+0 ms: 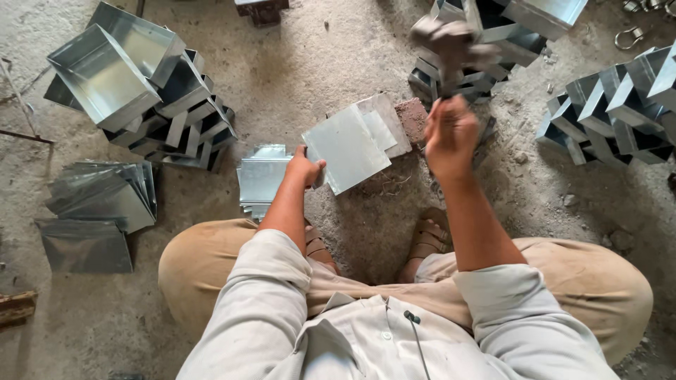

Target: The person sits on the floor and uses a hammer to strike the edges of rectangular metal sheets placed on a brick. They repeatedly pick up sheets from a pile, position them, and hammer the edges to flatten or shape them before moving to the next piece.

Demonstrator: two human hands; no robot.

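The ground is a rough, grey concrete floor (338, 63), dusty and pitted, with grit and small stones scattered over it. A person sits cross-legged on it in tan trousers and a pale shirt, sandalled feet tucked in front.

The left hand (305, 167) rests at the near corner of a flat square metal sheet (346, 148), its fingers clenched on the sheet's edge. The sheet lies tilted on a low block with a second sheet (386, 119) under it, directly ahead of the knees. The right hand (449, 135) is raised above the floor, fingers wrapped tight round the handle of a hammer (451, 43), whose head is blurred in the air above the sheet's far right side.

Just left of the held sheet lies a small stack of cut blanks (260, 177). Further left, a fanned pile of flat sheets (102, 197) sits on the floor. Behind it stands a heap of folded metal boxes (134, 84); more such boxes are stacked at upper centre (507, 28) and at right (620, 105).
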